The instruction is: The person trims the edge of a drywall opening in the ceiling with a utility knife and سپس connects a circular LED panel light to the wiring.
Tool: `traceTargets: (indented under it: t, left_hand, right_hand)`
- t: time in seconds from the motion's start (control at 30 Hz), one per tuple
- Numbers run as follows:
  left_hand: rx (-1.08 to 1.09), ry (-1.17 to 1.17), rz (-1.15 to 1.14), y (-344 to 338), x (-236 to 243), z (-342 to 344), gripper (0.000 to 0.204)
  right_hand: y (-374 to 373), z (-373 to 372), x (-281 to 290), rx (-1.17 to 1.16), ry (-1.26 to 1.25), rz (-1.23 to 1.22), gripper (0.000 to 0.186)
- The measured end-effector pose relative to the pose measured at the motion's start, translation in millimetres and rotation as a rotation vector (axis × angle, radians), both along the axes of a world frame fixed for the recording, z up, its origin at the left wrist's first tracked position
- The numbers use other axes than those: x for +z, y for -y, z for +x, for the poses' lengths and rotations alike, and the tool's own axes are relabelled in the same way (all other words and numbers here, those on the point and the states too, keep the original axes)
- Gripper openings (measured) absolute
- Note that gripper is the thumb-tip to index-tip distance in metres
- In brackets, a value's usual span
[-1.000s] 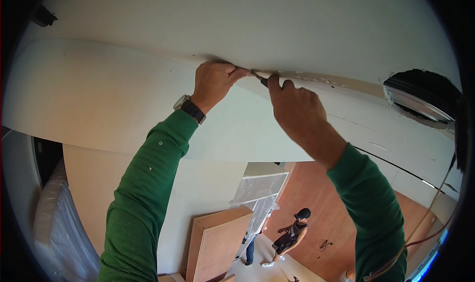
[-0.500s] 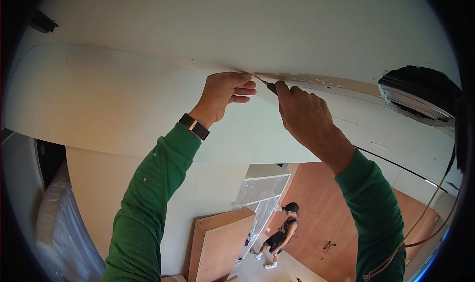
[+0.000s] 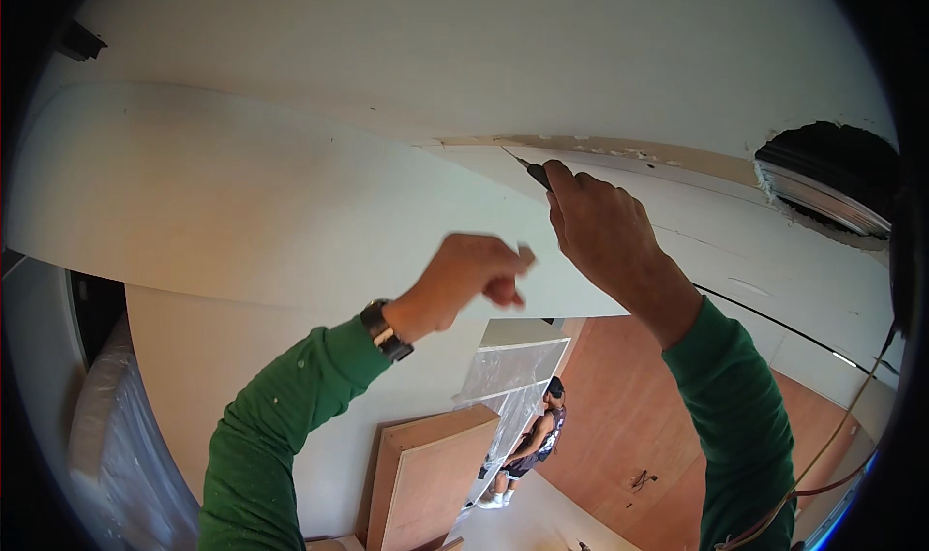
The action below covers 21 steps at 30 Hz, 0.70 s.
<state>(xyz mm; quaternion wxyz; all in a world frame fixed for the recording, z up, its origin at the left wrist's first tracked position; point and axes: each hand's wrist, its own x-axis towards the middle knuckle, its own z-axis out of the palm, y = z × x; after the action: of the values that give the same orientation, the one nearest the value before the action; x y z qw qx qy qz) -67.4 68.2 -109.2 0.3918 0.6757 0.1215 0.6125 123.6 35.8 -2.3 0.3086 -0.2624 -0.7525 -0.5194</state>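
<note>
My right hand (image 3: 605, 222) grips a dark-handled blade tool (image 3: 534, 174), its thin tip touching or very near the pale tan seam strip (image 3: 590, 143) along the ceiling edge. Below and left of it, my left hand (image 3: 466, 278) is blurred, its fingers closed on what looks like a small tan scrap (image 3: 526, 255), away from the ceiling. A black watch (image 3: 385, 330) is on that wrist. Right of the seam is a ragged dark cutout (image 3: 823, 178) in the ceiling board (image 3: 464, 48), with metal showing inside.
Loose wires (image 3: 842, 425) hang at the right. Below are a plywood box (image 3: 426, 474), a plastic-draped frame (image 3: 498, 377) and a person (image 3: 537, 440) beside it. A wrapped padded item (image 3: 116, 435) stands at left. A plywood panel surface (image 3: 619, 406) lies beyond.
My left hand has dropped down from the seam with the scrap in it, uncovering the strip. My right hand has shifted slightly rightward. The other person has moved toward the draped frame.
</note>
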Motion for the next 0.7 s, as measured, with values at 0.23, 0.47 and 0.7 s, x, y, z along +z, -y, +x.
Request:
traceTargets:
  t: [0.23,0.47,0.7]
  left_hand:
    - [0.492,-0.112,0.124,0,34,-32,0.030]
    - [0.855,0.014,0.391,-16,82,-60,0.033]
    - [1.097,-0.158,0.645,-30,98,-82,0.026]
  right_hand:
    - [-20,-19,0,0.005,0.020,0.052,0.017]
    - [-26,-32,-4,-0.060,0.012,0.128,0.033]
    - [-33,-37,-8,-0.054,-0.021,0.198,0.031]
